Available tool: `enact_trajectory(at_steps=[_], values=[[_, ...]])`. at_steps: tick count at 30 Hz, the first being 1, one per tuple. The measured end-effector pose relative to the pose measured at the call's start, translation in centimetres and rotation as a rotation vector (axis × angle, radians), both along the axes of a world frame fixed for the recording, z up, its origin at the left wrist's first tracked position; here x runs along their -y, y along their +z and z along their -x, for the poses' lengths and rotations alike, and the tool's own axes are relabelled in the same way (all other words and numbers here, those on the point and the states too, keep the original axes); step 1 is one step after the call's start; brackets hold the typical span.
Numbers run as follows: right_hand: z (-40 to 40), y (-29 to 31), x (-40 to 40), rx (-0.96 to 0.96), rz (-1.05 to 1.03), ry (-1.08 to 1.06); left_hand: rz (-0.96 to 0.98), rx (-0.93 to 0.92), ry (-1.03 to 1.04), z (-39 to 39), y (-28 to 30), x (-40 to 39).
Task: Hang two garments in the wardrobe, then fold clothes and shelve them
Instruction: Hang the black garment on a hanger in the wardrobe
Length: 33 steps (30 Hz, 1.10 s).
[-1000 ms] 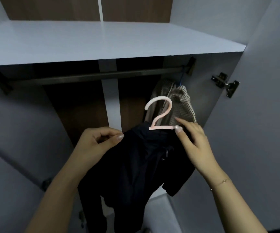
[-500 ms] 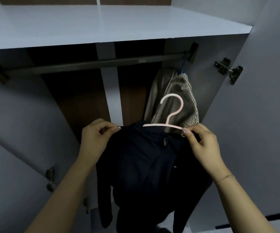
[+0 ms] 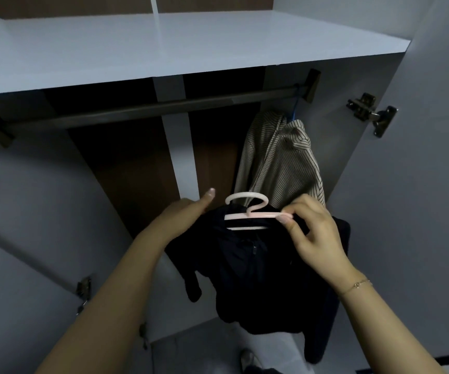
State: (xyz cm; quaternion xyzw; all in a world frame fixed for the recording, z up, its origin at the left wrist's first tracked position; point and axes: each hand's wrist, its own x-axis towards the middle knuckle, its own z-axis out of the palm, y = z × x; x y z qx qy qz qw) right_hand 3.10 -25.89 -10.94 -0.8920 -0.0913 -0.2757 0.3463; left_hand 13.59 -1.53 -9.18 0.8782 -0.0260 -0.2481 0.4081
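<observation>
Hanging at centre frame, one dark jacket (image 3: 258, 265) sits on a pink hanger (image 3: 247, 214), pinched by the right hand (image 3: 315, 238); the left hand (image 3: 188, 211), fingers straight, touches its shoulder. Behind, inside the open wardrobe (image 3: 420, 184), one striped garment (image 3: 280, 163) hangs from the rail (image 3: 164, 109) beneath a white shelf (image 3: 164, 47).
</observation>
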Motion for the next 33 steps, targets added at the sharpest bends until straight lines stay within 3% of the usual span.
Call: enact_trajectory(at_steps=[2, 4, 9, 12, 14, 17, 21, 24, 26, 30, 33], values=[[-0.4, 0.1, 0.0, -0.008, -0.009, 0.028, 0.061, -0.362, -0.072, -1.4, -0.1, 0.5], [-0.7, 0.0, 0.2, -0.023, -0.001, 0.045, 0.164, -0.458, -0.137, -1.9, -0.4, 0.8], [-1.2, -1.7, 1.5, -0.141, 0.037, 0.051, 0.420, -0.203, 0.048, -2.0, -1.1, 0.9], [-1.3, -3.2, 2.4, -0.287, 0.085, 0.043, 0.570, 0.077, 0.312, -2.6, -0.4, 0.2], [-1.3, -3.5, 2.1, -0.366, 0.006, 0.102, 0.590, 0.241, 0.407, -2.9, 0.0, -0.1], [-1.9, -3.3, 1.0, -0.366, -0.117, 0.136, 0.406, 0.389, 0.203, -2.8, 0.8, 0.6], [-2.8, -3.1, -0.1, -0.390, -0.179, 0.141, 0.185, 0.042, -0.168, -2.9, 0.3, 0.5], [-3.1, -2.9, -0.3, -0.359, -0.236, 0.103, 0.082, 0.044, -0.348, -2.7, -0.7, -0.6], [-3.3, -2.6, -0.3, -0.326, -0.262, 0.061, 0.099, 0.140, -0.404, -2.3, -1.9, -0.7], [-3.9, -1.8, 0.1, -0.314, -0.256, 0.086, 0.150, 0.496, -0.305, -1.9, -3.5, -0.1], [-4.1, -1.2, 1.4, -0.345, -0.097, 0.112, 0.148, 0.652, -0.245, -2.8, -3.0, 0.2]])
